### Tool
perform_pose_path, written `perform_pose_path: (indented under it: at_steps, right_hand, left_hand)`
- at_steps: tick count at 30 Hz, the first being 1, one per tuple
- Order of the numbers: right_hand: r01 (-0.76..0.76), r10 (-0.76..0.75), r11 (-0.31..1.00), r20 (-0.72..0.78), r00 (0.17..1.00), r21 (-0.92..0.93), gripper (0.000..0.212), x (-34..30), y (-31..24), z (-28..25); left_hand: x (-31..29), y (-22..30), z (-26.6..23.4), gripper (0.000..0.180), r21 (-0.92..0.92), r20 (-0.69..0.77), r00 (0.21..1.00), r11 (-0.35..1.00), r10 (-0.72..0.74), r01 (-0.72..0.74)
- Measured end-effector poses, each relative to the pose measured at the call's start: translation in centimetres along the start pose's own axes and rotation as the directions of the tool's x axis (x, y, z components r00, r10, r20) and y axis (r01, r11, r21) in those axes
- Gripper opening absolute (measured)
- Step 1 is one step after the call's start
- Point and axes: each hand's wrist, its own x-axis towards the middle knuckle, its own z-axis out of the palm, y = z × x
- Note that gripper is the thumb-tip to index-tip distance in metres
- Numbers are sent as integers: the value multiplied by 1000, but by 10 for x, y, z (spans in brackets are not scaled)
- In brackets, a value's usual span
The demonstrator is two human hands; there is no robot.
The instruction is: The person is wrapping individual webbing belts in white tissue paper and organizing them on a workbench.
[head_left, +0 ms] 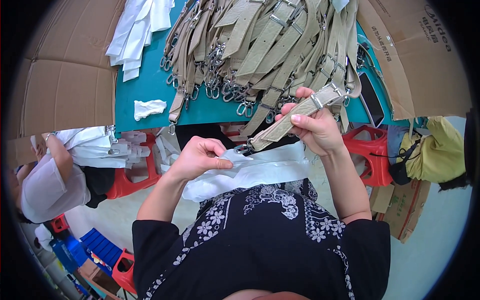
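In front of my chest, my right hand (318, 127) grips a beige strap (287, 121) with a silver buckle near its upper end. The strap slants down to the left, where a metal clasp (244, 149) hangs at its lower end. My left hand (202, 159) pinches thin white wrapping (235, 165) right beside that clasp. More of the white material spreads across my lap below both hands. Beyond them, a large heap of similar beige straps (255, 45) with metal clasps covers much of the teal table (142, 90).
White strips (140, 30) and a crumpled white piece (149, 109) lie at the table's left. A phone (371, 99) rests at the right edge. Cardboard panels (70, 70) flank the table. Red stools (367, 152) stand below it, and another person (55, 185) sits at left.
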Motion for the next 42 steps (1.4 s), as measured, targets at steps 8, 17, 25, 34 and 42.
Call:
perform_pose_path:
  at_steps: [8,17,25,34,42]
  right_hand:
    - [-12,13,999,26,1000,-38,43,1,4,-1]
    - [55,-36,965,78,996,-257,37,10,11,3]
    - [19,-26,952,-18,1000,-306,35,12,12,-4]
    - [-21,-25,959,-158,987,-282,32,11,16,-4]
    - [208,-170,940,159,973,-272,28,13,20,-7]
  left_hand:
    - [3,-1,-1,12,-13,1,1000,1000,-4,4]
    - [10,10,8,19,212,9,999,976,40,-41]
    - [12,9,7,20,378,18,971,897,239,-227]
    - [11,20,10,23,869,233,756,218,612,-444]
    - [9,12,9,17,679,118,850,583,514,-447]
